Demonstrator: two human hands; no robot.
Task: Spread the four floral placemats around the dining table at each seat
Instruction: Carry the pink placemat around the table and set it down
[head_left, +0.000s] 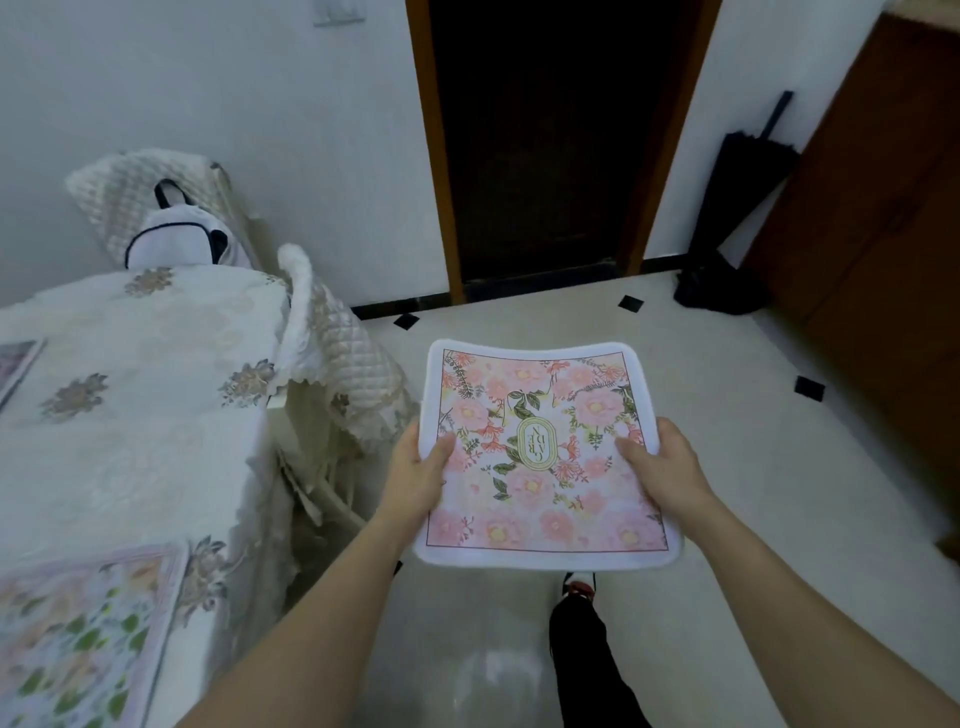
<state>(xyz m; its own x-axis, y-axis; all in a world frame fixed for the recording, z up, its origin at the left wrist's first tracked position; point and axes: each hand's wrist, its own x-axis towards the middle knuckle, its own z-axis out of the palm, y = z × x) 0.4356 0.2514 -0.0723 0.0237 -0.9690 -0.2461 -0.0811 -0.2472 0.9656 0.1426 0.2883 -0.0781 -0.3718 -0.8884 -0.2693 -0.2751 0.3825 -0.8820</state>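
Gripping the pink placemat (545, 467) by its two side edges, your left hand (418, 470) and right hand (670, 467) each curl round it, with the thumb on the printed face and the fingers hidden underneath. Both forearms reach forward, about level with each other, carrying the mat flat and face up over the floor (779, 493), not over any table. The mat is nearly square, and the oval emblem at its middle runs lengthwise away from you. Its thick white border could hide a second mat below; you cannot tell from here.

The dining table (156, 441), under a lace cloth, lies off to your left, so your left hand is the nearer one, and I judge the coming move to be a swing that way. Two mats already lie on it: a green-leaved mat (78, 639) at the near corner, and an edge mat (15, 364) of which only a sliver shows. A quilted chair (337, 353) stands at the far corner, probably the next seat to serve.
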